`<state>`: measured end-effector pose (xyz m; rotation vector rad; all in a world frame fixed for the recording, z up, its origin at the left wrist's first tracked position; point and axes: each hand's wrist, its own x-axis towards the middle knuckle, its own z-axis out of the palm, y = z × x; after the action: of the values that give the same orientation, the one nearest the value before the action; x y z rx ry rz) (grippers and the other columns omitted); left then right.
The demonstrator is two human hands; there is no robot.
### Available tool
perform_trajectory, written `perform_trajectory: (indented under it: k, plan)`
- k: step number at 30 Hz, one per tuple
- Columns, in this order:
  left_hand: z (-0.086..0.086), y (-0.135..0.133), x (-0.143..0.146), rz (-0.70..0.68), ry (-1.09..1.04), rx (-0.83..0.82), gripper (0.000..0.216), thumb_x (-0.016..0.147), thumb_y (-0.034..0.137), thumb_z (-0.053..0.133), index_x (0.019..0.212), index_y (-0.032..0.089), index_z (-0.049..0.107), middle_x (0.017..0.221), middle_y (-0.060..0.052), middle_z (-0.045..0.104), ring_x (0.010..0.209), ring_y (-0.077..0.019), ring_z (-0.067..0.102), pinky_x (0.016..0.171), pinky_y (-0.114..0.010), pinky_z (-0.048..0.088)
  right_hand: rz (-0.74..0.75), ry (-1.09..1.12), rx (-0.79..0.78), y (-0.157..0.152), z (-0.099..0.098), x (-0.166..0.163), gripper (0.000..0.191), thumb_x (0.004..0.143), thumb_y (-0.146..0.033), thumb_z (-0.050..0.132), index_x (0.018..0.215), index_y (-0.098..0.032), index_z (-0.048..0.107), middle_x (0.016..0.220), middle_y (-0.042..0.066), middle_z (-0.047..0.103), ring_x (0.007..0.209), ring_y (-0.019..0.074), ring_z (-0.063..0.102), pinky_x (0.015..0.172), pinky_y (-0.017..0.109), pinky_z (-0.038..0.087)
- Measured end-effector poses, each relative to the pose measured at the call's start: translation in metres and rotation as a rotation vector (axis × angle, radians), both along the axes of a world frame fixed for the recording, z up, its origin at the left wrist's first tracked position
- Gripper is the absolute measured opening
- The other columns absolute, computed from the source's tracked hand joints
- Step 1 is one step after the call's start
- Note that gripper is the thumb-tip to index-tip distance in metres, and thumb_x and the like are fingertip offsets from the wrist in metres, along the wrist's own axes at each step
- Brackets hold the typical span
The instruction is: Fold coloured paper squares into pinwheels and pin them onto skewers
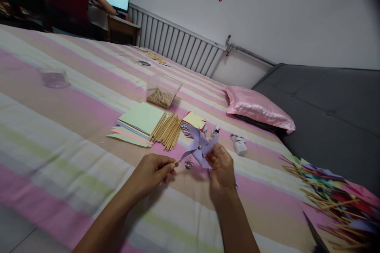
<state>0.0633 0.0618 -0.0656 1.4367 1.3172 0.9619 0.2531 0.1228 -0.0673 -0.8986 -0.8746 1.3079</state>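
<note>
A pale purple paper pinwheel (202, 141) with a small metal piece at its centre is held up in front of me. My left hand (156, 169) pinches its thin wooden stick between thumb and fingers. On the other side my right hand (222, 163) grips one of the paper blades. Small silvery pieces (189, 164) lie on the striped bedspread just behind the pinwheel. Further back are a bundle of wooden sticks (166, 131), a stack of coloured paper (144, 116) and smaller paper squares (194, 119). A small bottle (215, 131) stands right of the squares.
Many coloured pinwheels (341, 191) lie heaped at right, with dark scissors (315, 233) nearby. A clear box (163, 94) holds short sticks. A small white box (239, 146), a clear container (54, 78) and a pink pillow (258, 106) rest on the bed. A person (67, 0) sits at a monitor.
</note>
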Motion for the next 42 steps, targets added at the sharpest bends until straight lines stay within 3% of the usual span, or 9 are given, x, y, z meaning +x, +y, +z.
perform_trajectory:
  k: [4,7,17,28,36,42]
  plan:
    - [0.000,0.000,-0.001,-0.017,0.015,0.012,0.030,0.078,0.034,0.050,0.076,0.012,0.070,0.069,-0.006,0.068,0.053,-0.0123,0.057,0.052,-0.021,0.040,-0.166,0.007,0.026,0.004,0.002,0.008,0.033,0.065,-0.032,0.075,0.093,-0.019,0.064,0.077,-0.003,0.065,0.060,0.0074,0.055,0.055,0.018,0.041]
    - [0.000,0.000,-0.001,-0.017,0.020,0.017,0.031,0.079,0.035,0.050,0.076,0.012,0.071,0.069,-0.006,0.069,0.053,-0.0123,0.057,0.051,-0.022,0.040,-0.188,-0.014,0.043,0.005,0.003,0.010,0.040,0.063,-0.028,0.077,0.099,-0.019,0.062,0.076,-0.003,0.064,0.060,0.0075,0.054,0.056,0.019,0.040]
    - [0.003,0.001,0.000,0.078,-0.092,0.001,0.030,0.075,0.038,0.055,0.076,0.012,0.070,0.069,-0.006,0.069,0.051,-0.0118,0.056,0.049,-0.022,0.042,-0.043,-0.042,0.050,0.003,0.002,0.005,0.042,0.065,-0.023,0.070,0.104,-0.018,0.056,0.059,-0.008,0.048,0.050,0.0062,0.044,0.051,0.019,0.034]
    - [0.012,0.000,0.005,0.168,-0.280,-0.059,0.029,0.064,0.038,0.064,0.075,0.012,0.071,0.066,-0.005,0.069,0.050,-0.0105,0.053,0.051,-0.023,0.044,0.252,-0.192,0.136,-0.010,0.004,-0.010,0.041,0.066,-0.024,0.070,0.103,-0.019,0.053,0.065,-0.005,0.054,0.055,0.0090,0.047,0.054,0.022,0.037]
    - [0.012,-0.001,0.003,0.149,-0.267,-0.075,0.030,0.065,0.039,0.064,0.077,0.012,0.070,0.070,-0.007,0.070,0.053,-0.0123,0.056,0.053,-0.026,0.046,0.216,-0.193,0.138,-0.014,0.008,-0.013,0.036,0.065,-0.030,0.073,0.096,-0.020,0.058,0.070,-0.003,0.057,0.059,0.0102,0.050,0.056,0.022,0.039]
    - [0.005,0.000,0.004,0.043,-0.177,-0.073,0.028,0.071,0.036,0.059,0.080,0.012,0.072,0.071,-0.007,0.070,0.055,-0.0120,0.057,0.053,-0.024,0.045,0.119,-0.036,0.123,-0.010,0.001,-0.011,0.023,0.067,-0.030,0.074,0.085,-0.018,0.064,0.082,0.002,0.066,0.072,0.0125,0.058,0.067,0.025,0.045]
